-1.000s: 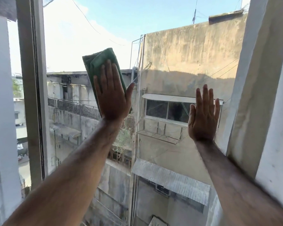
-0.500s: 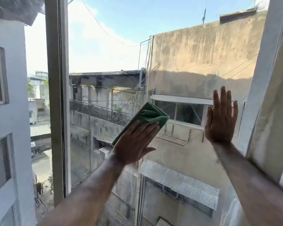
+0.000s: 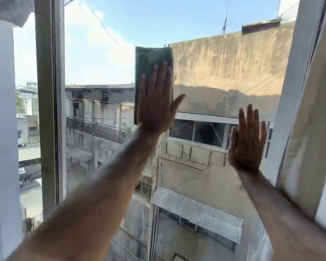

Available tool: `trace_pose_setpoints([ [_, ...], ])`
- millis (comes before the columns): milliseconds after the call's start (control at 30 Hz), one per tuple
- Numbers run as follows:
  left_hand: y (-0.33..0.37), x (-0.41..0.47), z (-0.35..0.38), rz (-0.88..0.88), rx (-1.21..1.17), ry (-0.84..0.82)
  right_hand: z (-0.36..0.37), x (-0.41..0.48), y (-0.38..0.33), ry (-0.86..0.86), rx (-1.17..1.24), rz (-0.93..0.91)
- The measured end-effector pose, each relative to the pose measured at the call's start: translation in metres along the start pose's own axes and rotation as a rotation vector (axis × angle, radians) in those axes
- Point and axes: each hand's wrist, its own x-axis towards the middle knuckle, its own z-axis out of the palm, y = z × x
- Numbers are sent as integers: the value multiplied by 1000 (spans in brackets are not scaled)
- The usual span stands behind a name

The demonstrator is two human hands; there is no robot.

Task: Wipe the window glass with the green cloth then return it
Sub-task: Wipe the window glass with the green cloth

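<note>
Two flat hands on the window glass (image 3: 105, 59), left hand (image 3: 155, 102) spread open, pressing the green cloth (image 3: 151, 59) at twelve o'clock, right hand (image 3: 247, 142) open, bare-palmed at three o'clock.

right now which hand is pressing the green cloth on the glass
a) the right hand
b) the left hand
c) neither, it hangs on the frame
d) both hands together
b: the left hand lies flat, fingers up, over the green cloth on the window glass, while the right hand rests bare on the pane near the right frame.
</note>
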Motion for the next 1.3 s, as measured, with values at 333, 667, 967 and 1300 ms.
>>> trace_pose_setpoints([
  [333, -49, -197, -5, 365, 98, -207, -3, -1, -6, -23, 5, 7],
  [667, -65, -5, -23, -502, 24, 35, -6, -1, -10, -65, -6, 41],
  [967, 16, -76, 2, 160, -1, -77, -3, 0, -6, -59, -2, 27],
  [1300, 2, -67, -35, 321, -18, 8, -1, 0, -2, -32, -21, 13],
])
